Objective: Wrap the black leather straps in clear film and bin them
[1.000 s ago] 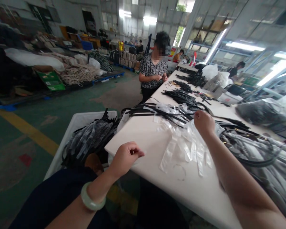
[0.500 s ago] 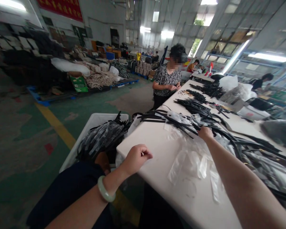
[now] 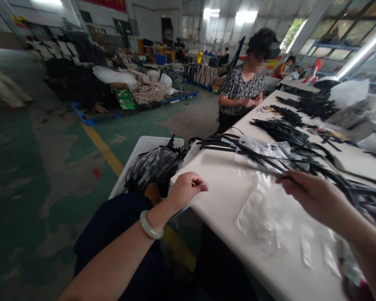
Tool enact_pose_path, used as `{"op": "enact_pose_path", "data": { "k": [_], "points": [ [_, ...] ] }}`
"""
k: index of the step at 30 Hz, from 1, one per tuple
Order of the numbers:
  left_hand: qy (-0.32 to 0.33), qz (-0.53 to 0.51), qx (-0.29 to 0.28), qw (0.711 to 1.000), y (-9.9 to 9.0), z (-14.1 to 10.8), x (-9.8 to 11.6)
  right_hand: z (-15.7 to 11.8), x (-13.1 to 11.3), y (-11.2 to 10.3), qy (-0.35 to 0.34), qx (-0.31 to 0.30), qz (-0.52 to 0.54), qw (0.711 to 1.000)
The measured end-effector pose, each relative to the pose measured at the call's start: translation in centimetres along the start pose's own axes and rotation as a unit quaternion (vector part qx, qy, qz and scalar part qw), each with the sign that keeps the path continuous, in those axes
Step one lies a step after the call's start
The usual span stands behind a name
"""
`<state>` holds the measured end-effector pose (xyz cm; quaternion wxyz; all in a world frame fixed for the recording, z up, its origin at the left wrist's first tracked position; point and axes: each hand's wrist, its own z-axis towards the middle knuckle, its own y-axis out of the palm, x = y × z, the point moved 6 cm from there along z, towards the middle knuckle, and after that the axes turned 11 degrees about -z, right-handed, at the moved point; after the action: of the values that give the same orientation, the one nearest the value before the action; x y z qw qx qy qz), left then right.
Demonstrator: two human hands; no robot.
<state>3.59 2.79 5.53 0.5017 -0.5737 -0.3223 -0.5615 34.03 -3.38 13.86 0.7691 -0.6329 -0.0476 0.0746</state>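
Note:
My left hand [image 3: 188, 190] is closed in a pinch at the near corner of the table, with a pale green bangle [image 3: 150, 225] on the wrist. A thin, clear plastic bag [image 3: 185, 207] seems to hang from its fingers, mostly hidden by the hand. My right hand [image 3: 310, 194] grips a black strap [image 3: 266, 169], whose free end points left above the table. Beneath it lie clear plastic bags [image 3: 260, 213]. More black straps [image 3: 250, 151] stretch across the table just behind, partly under and over other bags.
A white bin [image 3: 138, 151] full of bagged black straps stands left of the table [image 3: 213, 175]. Beyond it, a co-worker [image 3: 242, 85] handles something small at the table's far side. Loaded blue pallets [image 3: 84, 115] sit on the floor at the back left.
My right hand has drawn a black strap up from the pile, towards me and to the right. The left hand stays pinched near the table corner. The view has turned left and down.

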Motion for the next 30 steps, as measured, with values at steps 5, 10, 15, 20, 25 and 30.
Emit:
{"op": "enact_pose_path", "data": {
  "k": [5, 10, 15, 20, 25, 30],
  "points": [
    [0.034, 0.023, -0.018, 0.999, -1.3, -1.2, -0.3, -4.3, -5.0, 2.9, -0.074, -0.087, -0.012, 0.993],
    [0.054, 0.060, -0.048, 0.996, -1.8, -2.3, -0.6, -3.8, -3.3, 5.5, -0.047, -0.100, -0.070, 0.991],
    [0.020, 0.079, 0.012, 0.997, -2.7, -2.2, -1.7, -1.9, 0.0, 11.6, -0.010, -0.175, -0.242, 0.954],
    [-0.003, 0.092, 0.024, 0.995, -3.2, -1.9, -2.6, 0.9, -3.3, 12.9, -0.036, -0.081, -0.249, 0.964],
    [0.010, 0.087, -0.009, 0.996, -2.4, -1.9, -2.5, 6.0, -9.0, 14.2, 0.032, -0.075, -0.118, 0.990],
    [0.036, 0.103, -0.026, 0.994, -2.3, -2.0, -2.3, 10.2, -10.4, 16.9, 0.072, -0.069, -0.074, 0.992]
  ]
}}
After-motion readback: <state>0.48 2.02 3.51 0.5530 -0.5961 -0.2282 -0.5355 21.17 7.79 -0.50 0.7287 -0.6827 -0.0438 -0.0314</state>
